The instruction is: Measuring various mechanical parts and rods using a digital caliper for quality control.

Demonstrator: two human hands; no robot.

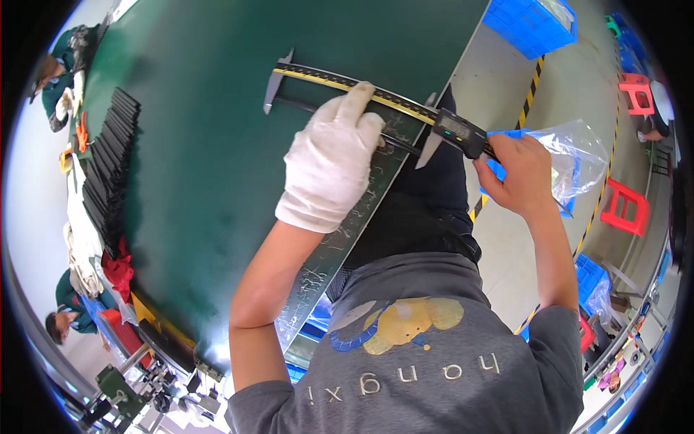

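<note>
A digital caliper (376, 101) lies across the near edge of the green table (217, 145), its jaws pointing down over a thin black strip (296, 103). My left hand (334, 159), in a white glove, presses on the caliper's beam and the strip beneath it. The bare fingers of my right hand (517, 173) grip the caliper's sliding display head at the right end, past the table edge.
A long row of black strips (108, 166) is stacked along the table's far left side. Other people sit at the far left (61, 79). Blue crates (531, 25), a clear plastic bag (578, 155) and red stools (625, 210) stand on the floor to the right.
</note>
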